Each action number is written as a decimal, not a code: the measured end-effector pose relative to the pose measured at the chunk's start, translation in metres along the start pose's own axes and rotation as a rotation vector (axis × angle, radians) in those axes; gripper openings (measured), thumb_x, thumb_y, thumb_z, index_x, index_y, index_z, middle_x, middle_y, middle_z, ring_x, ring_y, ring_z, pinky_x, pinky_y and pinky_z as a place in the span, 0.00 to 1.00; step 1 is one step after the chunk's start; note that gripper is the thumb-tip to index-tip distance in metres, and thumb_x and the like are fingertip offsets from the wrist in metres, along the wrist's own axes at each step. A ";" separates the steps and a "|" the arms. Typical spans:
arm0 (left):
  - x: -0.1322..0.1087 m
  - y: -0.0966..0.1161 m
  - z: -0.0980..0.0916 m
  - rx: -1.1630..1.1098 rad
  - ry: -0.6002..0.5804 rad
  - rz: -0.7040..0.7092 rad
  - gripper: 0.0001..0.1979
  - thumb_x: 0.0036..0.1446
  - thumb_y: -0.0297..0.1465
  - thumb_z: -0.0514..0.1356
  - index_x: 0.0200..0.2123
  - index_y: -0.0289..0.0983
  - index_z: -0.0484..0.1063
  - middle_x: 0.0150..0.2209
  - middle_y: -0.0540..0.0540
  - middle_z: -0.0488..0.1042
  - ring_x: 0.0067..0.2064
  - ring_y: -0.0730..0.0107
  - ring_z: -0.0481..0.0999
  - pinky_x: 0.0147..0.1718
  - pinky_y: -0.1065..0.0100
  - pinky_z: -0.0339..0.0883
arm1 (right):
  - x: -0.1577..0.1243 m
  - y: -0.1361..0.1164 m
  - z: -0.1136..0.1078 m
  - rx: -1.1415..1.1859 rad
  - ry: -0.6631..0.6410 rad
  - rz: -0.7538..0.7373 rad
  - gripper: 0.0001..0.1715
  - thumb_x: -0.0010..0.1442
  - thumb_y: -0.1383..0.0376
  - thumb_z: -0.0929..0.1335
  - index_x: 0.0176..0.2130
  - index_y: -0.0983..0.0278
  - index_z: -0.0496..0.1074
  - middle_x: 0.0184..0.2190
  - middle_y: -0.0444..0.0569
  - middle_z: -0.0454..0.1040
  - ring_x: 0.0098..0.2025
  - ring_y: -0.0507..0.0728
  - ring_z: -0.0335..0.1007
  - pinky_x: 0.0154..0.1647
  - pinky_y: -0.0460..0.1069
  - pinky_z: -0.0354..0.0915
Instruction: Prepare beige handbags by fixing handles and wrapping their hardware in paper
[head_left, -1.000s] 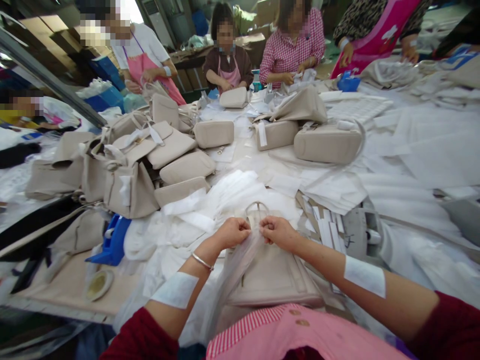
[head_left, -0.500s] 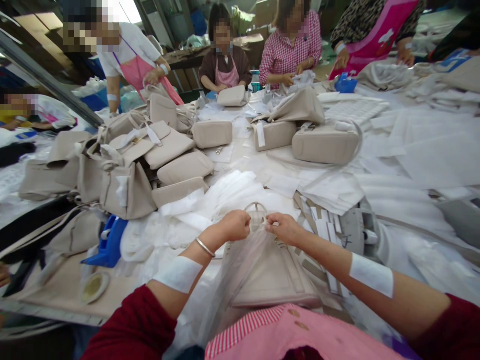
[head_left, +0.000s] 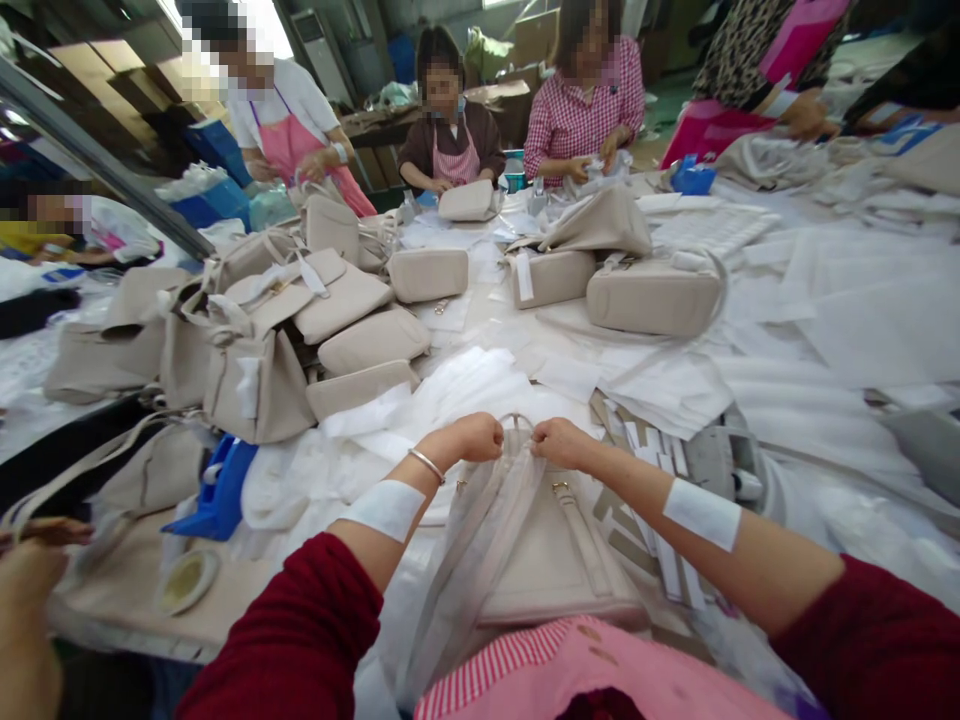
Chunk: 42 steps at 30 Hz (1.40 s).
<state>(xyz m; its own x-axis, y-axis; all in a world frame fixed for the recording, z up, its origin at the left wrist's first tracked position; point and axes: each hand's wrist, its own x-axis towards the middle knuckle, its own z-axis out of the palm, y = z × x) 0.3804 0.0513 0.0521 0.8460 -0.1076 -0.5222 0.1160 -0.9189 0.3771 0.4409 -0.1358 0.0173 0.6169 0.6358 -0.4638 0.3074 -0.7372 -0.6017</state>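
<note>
A beige handbag [head_left: 536, 560] with gold buckles lies in front of my apron, its handle [head_left: 515, 422] at the far end. My left hand [head_left: 478, 437] is closed at the left of the handle, and my right hand [head_left: 561, 443] is closed at its right. Between them a thin translucent plastic wrap [head_left: 487, 540] hangs from the fingers and trails down over the left part of the bag. Both hands pinch this wrap near the handle; whether they also grip the handle itself is hidden by the fingers.
Beige bags [head_left: 345, 290] are piled at the left, with more bags [head_left: 652, 295] farther back. White foam sheets [head_left: 480, 375] and paper lie beyond my hands. A blue tape dispenser [head_left: 221, 490] and a tape roll [head_left: 187, 582] sit left; a grey dispenser [head_left: 720, 455] right. Co-workers stand across the table.
Both hands stay by the handle, and the wrap has been drawn into a narrower strip, uncovering more of the bag and its right strap. Another person's hand has come in at the lower left.
</note>
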 end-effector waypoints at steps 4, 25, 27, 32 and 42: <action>0.005 0.001 0.000 0.022 -0.013 -0.026 0.08 0.41 0.26 0.63 0.27 0.39 0.81 0.28 0.46 0.80 0.32 0.65 0.75 0.35 0.69 0.67 | 0.006 0.005 -0.002 -0.012 -0.060 0.033 0.07 0.53 0.68 0.68 0.28 0.66 0.78 0.18 0.46 0.75 0.24 0.52 0.69 0.25 0.44 0.59; 0.042 -0.006 0.052 0.058 0.177 -0.381 0.14 0.50 0.33 0.64 0.40 0.34 0.78 0.43 0.32 0.78 0.47 0.51 0.77 0.45 0.61 0.68 | 0.029 0.000 0.025 -0.465 0.031 -0.039 0.16 0.60 0.72 0.63 0.44 0.67 0.77 0.48 0.65 0.74 0.50 0.66 0.73 0.48 0.55 0.66; 0.028 -0.012 0.055 0.021 0.250 -0.400 0.19 0.54 0.40 0.62 0.45 0.35 0.75 0.45 0.34 0.77 0.47 0.55 0.76 0.45 0.63 0.68 | 0.031 0.004 0.026 -0.472 0.027 -0.022 0.15 0.59 0.71 0.64 0.44 0.68 0.77 0.46 0.65 0.74 0.49 0.66 0.74 0.46 0.55 0.67; -0.050 -0.033 0.070 -0.320 0.577 -0.372 0.26 0.58 0.47 0.56 0.50 0.31 0.70 0.44 0.37 0.76 0.46 0.61 0.75 0.47 0.63 0.67 | 0.028 0.017 0.017 -0.440 0.049 0.048 0.16 0.60 0.60 0.66 0.42 0.69 0.76 0.43 0.64 0.77 0.45 0.67 0.75 0.41 0.54 0.67; -0.171 -0.032 0.136 -0.686 0.334 -0.406 0.17 0.58 0.42 0.54 0.31 0.36 0.75 0.30 0.48 0.77 0.35 0.64 0.74 0.35 0.68 0.65 | -0.066 -0.010 0.023 0.493 -0.213 0.201 0.21 0.64 0.52 0.61 0.29 0.64 0.68 0.26 0.49 0.74 0.18 0.50 0.60 0.17 0.46 0.52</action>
<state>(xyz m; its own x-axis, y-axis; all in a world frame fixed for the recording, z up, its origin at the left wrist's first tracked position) 0.1617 0.0470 0.0251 0.7670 0.3959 -0.5050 0.6401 -0.4178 0.6448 0.3800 -0.1653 0.0387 0.4528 0.5642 -0.6903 -0.2062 -0.6870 -0.6968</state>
